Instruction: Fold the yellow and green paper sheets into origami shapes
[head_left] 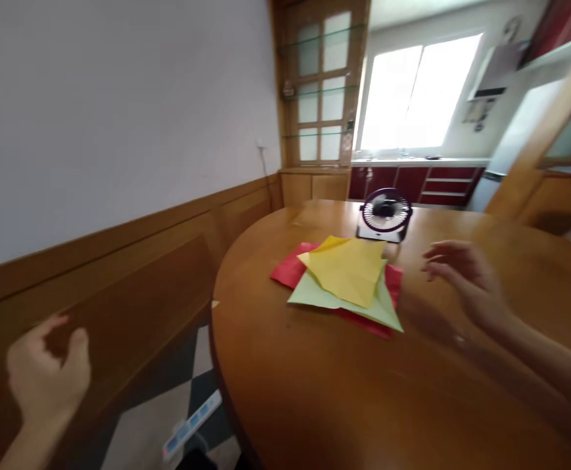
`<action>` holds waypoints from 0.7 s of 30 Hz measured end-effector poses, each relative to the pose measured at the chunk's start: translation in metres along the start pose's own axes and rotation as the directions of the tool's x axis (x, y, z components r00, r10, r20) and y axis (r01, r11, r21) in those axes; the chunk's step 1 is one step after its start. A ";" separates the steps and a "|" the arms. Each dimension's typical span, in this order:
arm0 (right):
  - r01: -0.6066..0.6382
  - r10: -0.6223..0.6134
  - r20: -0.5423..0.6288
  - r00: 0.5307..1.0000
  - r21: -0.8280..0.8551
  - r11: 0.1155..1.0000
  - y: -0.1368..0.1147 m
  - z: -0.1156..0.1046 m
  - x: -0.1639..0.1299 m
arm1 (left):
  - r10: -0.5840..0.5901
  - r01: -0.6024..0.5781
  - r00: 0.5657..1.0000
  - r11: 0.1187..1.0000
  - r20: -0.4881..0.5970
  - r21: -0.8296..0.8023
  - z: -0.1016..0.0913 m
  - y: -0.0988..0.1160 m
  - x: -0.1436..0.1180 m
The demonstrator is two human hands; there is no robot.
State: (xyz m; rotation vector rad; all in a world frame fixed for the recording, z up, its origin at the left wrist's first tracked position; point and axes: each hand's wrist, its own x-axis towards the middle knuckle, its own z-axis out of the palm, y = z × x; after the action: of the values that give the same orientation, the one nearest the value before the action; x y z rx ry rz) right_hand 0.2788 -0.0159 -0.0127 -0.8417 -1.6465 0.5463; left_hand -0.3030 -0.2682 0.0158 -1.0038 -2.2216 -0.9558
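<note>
- Yellow paper sheet (348, 269) lying topmost on a loose stack, over a pale green sheet (364, 301) and a red sheet (290, 266), all flat, creased and angular, near the middle of the table.
- Wooden table (344, 391), round-edged, glossy and orange-brown, bearing the stack and a small fan (386, 214).
- Fan just behind the papers, upright, with a dark round grille on a white base, close to the yellow sheet's far corner.
- Right hand (462, 277) hovering over the table just right of the stack, fingers spread and loosely curled, holding nothing, not touching the paper; blurred.
- Left hand (45, 378) off the table's left edge, well apart from the papers, fingers loosely curled and apart, gripping nothing.
- Wood-panelled wainscot (133, 261) running along the white wall behind the left hand.
- Checkered floor (168, 405) showing between wall and table, with a pale oblong object (192, 424) lying on it; too blurred to identify.
- Bright window (420, 91) and red cabinets (427, 183) beyond the table's far end.
- Nothing between the right hand and the stack.
</note>
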 end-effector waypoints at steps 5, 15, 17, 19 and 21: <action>0.076 -0.059 0.124 0.991 -0.138 0.988 -0.061 0.061 0.036 | 0.587 -0.484 0.809 0.688 0.023 -0.541 0.056 0.201 0.033; 0.393 -0.097 0.699 0.708 -0.277 0.877 -0.032 0.062 0.040 | 0.863 -0.727 0.212 0.453 0.459 -0.516 0.168 0.394 -0.020; 0.408 -0.102 0.691 0.716 -0.294 0.865 -0.030 0.062 0.038 | 0.836 -0.720 0.238 0.494 0.495 -0.488 0.187 0.392 -0.027; 0.410 -0.089 0.668 0.738 -0.341 0.846 -0.028 0.064 0.036 | 0.794 -0.700 0.271 0.550 0.544 -0.454 0.199 0.385 -0.034; 0.400 -0.048 0.643 0.765 -0.415 0.817 -0.027 0.070 0.037 | 0.750 -0.680 0.285 0.597 0.596 -0.426 0.207 0.377 -0.041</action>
State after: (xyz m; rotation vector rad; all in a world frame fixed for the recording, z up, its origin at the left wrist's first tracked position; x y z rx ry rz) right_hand 0.2014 0.0012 0.0140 -0.8784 -2.5501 0.1646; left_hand -0.0144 0.0539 0.0057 -2.5217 -1.7889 -0.1731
